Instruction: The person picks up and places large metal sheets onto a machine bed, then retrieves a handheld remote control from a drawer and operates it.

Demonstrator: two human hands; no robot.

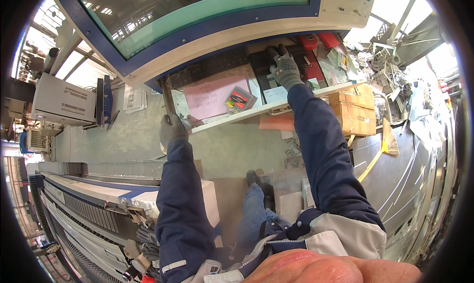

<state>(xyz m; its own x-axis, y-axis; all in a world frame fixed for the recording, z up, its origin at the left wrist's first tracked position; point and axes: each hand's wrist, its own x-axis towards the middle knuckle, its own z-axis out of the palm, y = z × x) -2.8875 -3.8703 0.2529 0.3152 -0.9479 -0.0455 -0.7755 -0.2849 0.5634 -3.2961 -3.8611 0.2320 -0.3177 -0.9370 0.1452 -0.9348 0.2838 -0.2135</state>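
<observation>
A shallow drawer (237,116) with a pale front edge is pulled out beneath a blue and cream machine cabinet. My left hand (173,129), in a dark grey glove, grips the drawer's left front corner. Inside the drawer, my right hand (286,70), in a grey work glove, reaches over a black folder-like item (261,65) with its dark-tipped fingers stretched out. A pink sheet of paper (210,98) lies at the left of the drawer, with a clear case of coloured pieces (240,100) on its right edge. Nearer my right wrist are a light blue card (274,95) and a dark red booklet (310,68).
Red cases (308,42) sit at the drawer's back right. Beyond its right end stand a cardboard box (358,112) and a yellow-handled broom (382,147), near piled scrap metal (390,70). A ribbed machine bed (94,219) runs along the lower left. A grey-white cabinet (64,99) stands far left.
</observation>
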